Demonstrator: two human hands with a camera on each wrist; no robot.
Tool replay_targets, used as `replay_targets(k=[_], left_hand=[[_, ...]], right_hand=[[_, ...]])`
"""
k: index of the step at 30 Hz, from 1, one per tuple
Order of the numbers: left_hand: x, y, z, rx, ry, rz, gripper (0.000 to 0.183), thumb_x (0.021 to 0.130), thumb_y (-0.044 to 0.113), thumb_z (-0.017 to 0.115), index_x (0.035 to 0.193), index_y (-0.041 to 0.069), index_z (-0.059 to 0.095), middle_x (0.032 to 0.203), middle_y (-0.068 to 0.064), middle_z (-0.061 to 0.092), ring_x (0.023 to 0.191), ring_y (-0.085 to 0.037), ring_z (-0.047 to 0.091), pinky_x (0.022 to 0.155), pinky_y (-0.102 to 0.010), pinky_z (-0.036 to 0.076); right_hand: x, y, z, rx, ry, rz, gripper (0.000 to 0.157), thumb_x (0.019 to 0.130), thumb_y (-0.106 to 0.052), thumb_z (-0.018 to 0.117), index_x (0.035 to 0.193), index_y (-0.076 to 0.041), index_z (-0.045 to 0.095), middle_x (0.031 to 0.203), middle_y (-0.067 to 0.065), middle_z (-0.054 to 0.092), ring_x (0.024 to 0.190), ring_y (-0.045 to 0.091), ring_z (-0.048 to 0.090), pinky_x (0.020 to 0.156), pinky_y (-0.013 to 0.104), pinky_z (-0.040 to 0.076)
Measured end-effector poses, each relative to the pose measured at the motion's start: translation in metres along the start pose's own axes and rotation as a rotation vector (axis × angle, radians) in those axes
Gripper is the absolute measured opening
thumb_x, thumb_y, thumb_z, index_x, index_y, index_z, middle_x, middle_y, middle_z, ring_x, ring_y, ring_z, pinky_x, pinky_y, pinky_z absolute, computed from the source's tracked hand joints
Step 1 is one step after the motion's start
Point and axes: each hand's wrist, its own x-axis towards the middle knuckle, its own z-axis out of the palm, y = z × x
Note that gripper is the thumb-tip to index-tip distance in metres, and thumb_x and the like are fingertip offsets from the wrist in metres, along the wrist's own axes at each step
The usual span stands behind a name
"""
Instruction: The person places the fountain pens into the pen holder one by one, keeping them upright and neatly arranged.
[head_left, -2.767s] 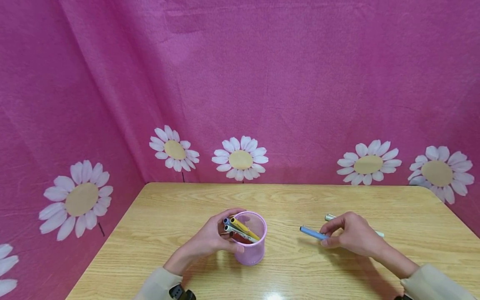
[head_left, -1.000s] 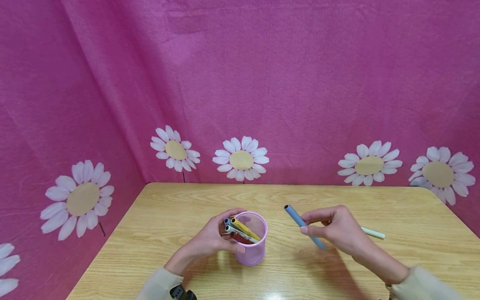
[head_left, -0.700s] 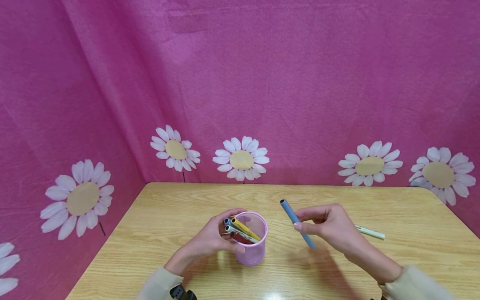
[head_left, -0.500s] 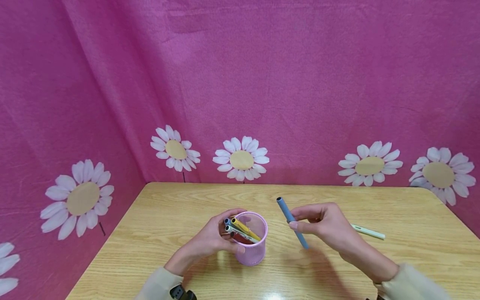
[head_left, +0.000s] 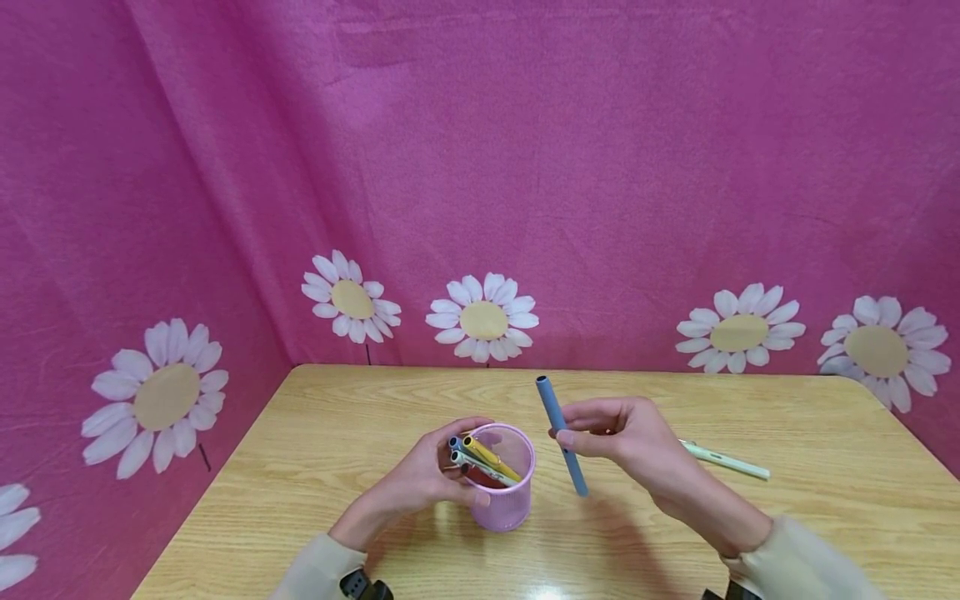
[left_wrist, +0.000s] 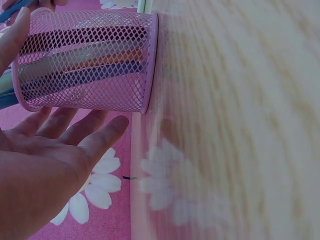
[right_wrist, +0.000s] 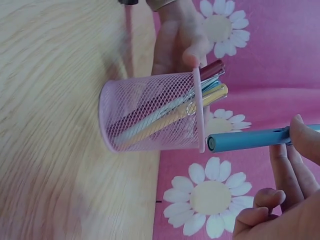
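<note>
A pink mesh pen cup (head_left: 504, 510) stands upright on the table in the head view. My left hand (head_left: 411, 479) holds it from the left, thumb at the near side and fingers behind. Inside lean several pens, among them a yellow pen (head_left: 491, 457), a dark red pen (right_wrist: 212, 69) and a white one. Just right of the cup, my right hand (head_left: 637, 437) pinches a blue pen (head_left: 551, 404) between thumb and fingers. That pen tilts, its upper end toward the left. In the right wrist view, the blue pen's end lies close to the cup's rim.
On the wooden table (head_left: 360, 400) a pale green pen (head_left: 727, 460) lies to the right, partly covered by my right hand. A pink cloth (head_left: 600, 183) with white daisies hangs behind the table and along its left side.
My right hand has lifted the blue pen off the table, swung it more upright and carried it left toward the cup. More of the pale green pen shows. The left hand and cup stay put.
</note>
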Motion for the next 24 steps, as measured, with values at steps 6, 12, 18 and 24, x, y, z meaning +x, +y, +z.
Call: replay_targets(k=[6, 12, 18, 24], left_hand=[[0.000, 0.000, -0.001, -0.005, -0.025, 0.018, 0.083, 0.085, 0.005, 0.087, 0.156, 0.003, 0.045, 0.144, -0.026, 0.056, 0.125, -0.028, 0.059, 0.105, -0.039, 0.053], [0.000, -0.001, -0.001, -0.004, -0.030, 0.024, 0.081, 0.086, 0.007, 0.088, 0.155, 0.003, 0.045, 0.144, -0.026, 0.056, 0.125, -0.026, 0.060, 0.106, -0.041, 0.052], [0.000, 0.000, -0.001, -0.014, -0.031, 0.014, 0.081, 0.087, 0.005, 0.086, 0.156, 0.003, 0.044, 0.143, -0.025, 0.057, 0.125, -0.027, 0.060, 0.105, -0.040, 0.053], [0.000, 0.001, -0.001, -0.010, -0.031, 0.011, 0.081, 0.087, 0.006, 0.086, 0.157, 0.004, 0.044, 0.144, -0.025, 0.057, 0.125, -0.027, 0.059, 0.105, -0.040, 0.053]], right_hand=[[0.006, -0.005, 0.011, 0.019, -0.006, -0.008, 0.034, 0.091, -0.015, 0.084, 0.118, 0.003, 0.076, 0.104, 0.014, 0.079, 0.100, 0.025, 0.073, 0.096, 0.040, 0.054], [0.011, -0.010, 0.021, 0.020, 0.004, -0.018, 0.033, 0.091, -0.016, 0.084, 0.118, 0.001, 0.076, 0.101, 0.009, 0.079, 0.099, 0.025, 0.071, 0.094, 0.041, 0.054], [0.014, -0.015, 0.030, 0.042, 0.024, -0.004, 0.033, 0.091, -0.017, 0.085, 0.119, 0.000, 0.078, 0.099, 0.008, 0.079, 0.100, 0.024, 0.071, 0.095, 0.040, 0.053], [0.018, -0.017, 0.037, 0.077, 0.031, -0.041, 0.032, 0.091, -0.013, 0.084, 0.118, 0.001, 0.077, 0.099, 0.008, 0.079, 0.095, 0.023, 0.070, 0.089, 0.038, 0.055]])
